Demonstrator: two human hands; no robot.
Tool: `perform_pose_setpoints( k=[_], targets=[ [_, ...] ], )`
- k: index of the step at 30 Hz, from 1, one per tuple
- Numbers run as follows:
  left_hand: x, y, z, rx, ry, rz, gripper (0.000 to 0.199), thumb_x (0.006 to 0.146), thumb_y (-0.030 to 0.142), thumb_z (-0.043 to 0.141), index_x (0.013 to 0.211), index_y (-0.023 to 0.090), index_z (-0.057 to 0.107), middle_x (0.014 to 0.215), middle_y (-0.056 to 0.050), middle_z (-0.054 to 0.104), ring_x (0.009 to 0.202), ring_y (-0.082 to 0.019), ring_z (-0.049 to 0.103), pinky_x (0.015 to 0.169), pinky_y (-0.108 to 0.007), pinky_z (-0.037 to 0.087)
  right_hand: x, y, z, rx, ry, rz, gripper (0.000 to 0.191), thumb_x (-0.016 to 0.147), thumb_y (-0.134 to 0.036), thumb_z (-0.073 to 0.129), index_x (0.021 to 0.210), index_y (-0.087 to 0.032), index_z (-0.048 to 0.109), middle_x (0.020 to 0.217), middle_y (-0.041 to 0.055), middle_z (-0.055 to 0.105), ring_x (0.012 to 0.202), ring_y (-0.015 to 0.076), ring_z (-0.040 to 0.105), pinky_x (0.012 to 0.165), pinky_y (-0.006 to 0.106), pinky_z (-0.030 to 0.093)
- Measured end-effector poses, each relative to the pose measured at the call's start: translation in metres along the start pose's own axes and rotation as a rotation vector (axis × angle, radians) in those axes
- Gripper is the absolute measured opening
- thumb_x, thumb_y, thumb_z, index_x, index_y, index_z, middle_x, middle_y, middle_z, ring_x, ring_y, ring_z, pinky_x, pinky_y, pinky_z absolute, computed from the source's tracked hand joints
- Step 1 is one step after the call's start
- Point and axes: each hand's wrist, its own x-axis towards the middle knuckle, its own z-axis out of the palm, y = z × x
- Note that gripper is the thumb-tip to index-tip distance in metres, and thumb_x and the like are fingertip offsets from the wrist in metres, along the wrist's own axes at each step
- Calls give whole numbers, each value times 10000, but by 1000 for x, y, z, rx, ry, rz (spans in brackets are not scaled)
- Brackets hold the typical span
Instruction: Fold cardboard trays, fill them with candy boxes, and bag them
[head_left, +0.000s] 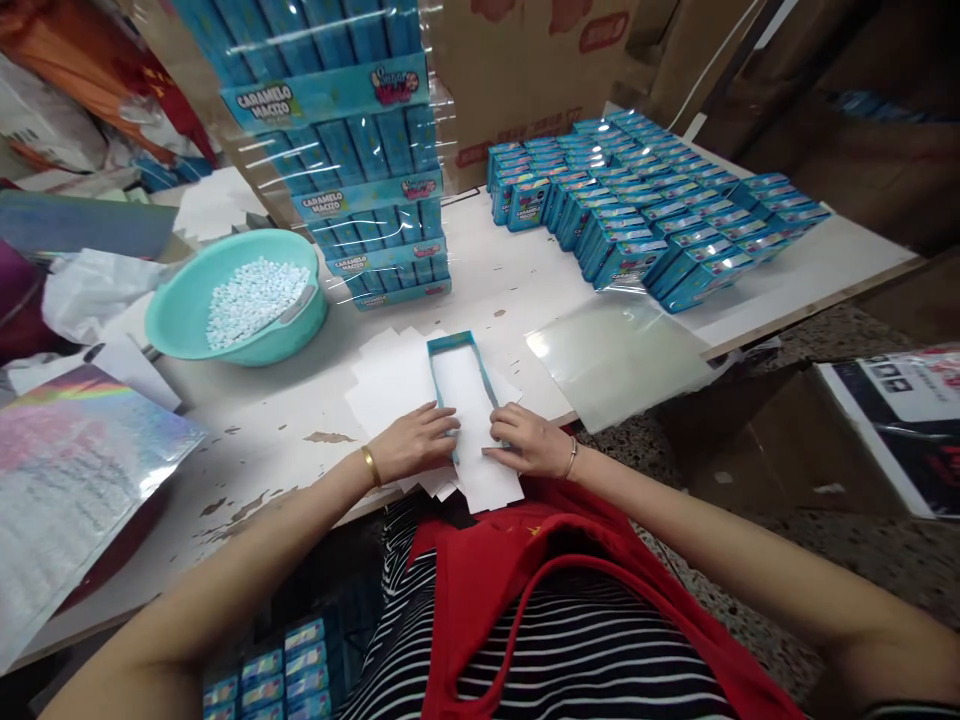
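Note:
A narrow blue card frame (450, 342) stands on a stack of white paper sheets (390, 385) near the table's front edge. At its left side, my left hand (416, 440) has its fingers closed on the frame's wall. My right hand (529, 440) pinches the opposite wall, its thumb toward the near end. Between the walls lies a white strip (484, 480) that sticks out toward me. The near end of the frame is partly hidden by my fingers.
A turquoise basin (176, 315) of small white pieces stands left. Behind the sheets rises a wrapped stack of blue boxes (367, 190). Rows of small blue boxes (622, 250) fill the back right. Clear plastic sheets (615, 360) overhang the right front edge; a shiny sheet (82, 460) lies left.

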Motion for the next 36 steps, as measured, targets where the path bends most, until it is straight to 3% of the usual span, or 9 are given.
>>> perform_pose_setpoints(
  k=[6, 10, 14, 20, 27, 29, 31, 34, 36],
  targets=[
    [-4, 12, 7, -182, 66, -58, 158, 873, 304, 526, 919, 174, 601, 1012, -77, 651, 1179, -265, 488, 916, -394, 487, -6, -2, 11, 17, 118, 23, 179, 936, -211, 425, 808, -176, 546, 809, 72, 567, 794, 190, 473, 682, 314, 423],
    [-2, 18, 8, -246, 77, -86, 154, 883, 287, 505, 928, 174, 599, 982, -73, 655, 1111, -252, 504, 883, -377, 492, -11, 2, 12, -42, 109, -12, 197, 928, -169, 413, 810, -167, 571, 832, 89, 600, 784, 187, 484, 671, 316, 441],
    [0, 23, 11, -294, 123, -156, 166, 889, 286, 493, 954, 177, 600, 919, -74, 650, 1079, -229, 508, 892, -360, 477, -23, 12, 7, -63, 35, -119, 237, 885, -105, 388, 998, -143, 593, 1073, 142, 617, 929, 210, 531, 751, 375, 485],
    [2, 36, 11, -250, 50, -195, 236, 866, 417, 519, 905, 209, 625, 945, -85, 640, 1112, -287, 489, 888, -464, 437, -36, 19, -6, 25, -150, -195, 604, 713, -60, 444, 1316, -63, 419, 1406, 213, 407, 1223, 267, 440, 964, 485, 430],
    [19, 54, 19, -340, 248, -344, 219, 914, 247, 442, 756, 204, 587, 689, -10, 590, 818, -166, 584, 1005, -445, 406, -40, 25, -19, 89, -339, -227, 756, 770, -248, 562, 1436, -80, 244, 1522, 178, 198, 1335, 279, 310, 1045, 486, 352],
    [21, 58, 22, -338, 283, -394, 199, 906, 246, 464, 752, 201, 581, 705, -21, 586, 924, -188, 584, 1000, -446, 416, -42, 24, -17, 70, -303, -215, 740, 826, -396, 565, 1429, -86, 268, 1508, 181, 239, 1324, 287, 323, 1033, 493, 359],
    [21, 59, 24, -348, 307, -435, 134, 894, 269, 499, 838, 192, 593, 888, -66, 621, 1128, -231, 523, 991, -455, 431, -43, 22, -13, 63, -225, -181, 692, 865, -481, 518, 1413, -111, 312, 1476, 168, 324, 1294, 276, 362, 1012, 492, 378],
    [17, 58, 25, -385, 334, -470, 245, 875, 325, 546, 1070, 177, 557, 1232, -136, 531, 1330, -279, 352, 1004, -473, 432, -44, 17, -9, 76, -147, -147, 589, 911, -462, 459, 1392, -137, 358, 1433, 143, 407, 1234, 254, 425, 985, 475, 405],
    [16, 58, 25, -389, 335, -477, 276, 871, 334, 555, 1099, 180, 551, 1210, -122, 554, 1342, -275, 343, 1023, -478, 422, -44, 17, -8, 72, -138, -153, 570, 925, -447, 439, 1392, -130, 360, 1433, 146, 406, 1223, 250, 437, 977, 469, 412]
  ],
)
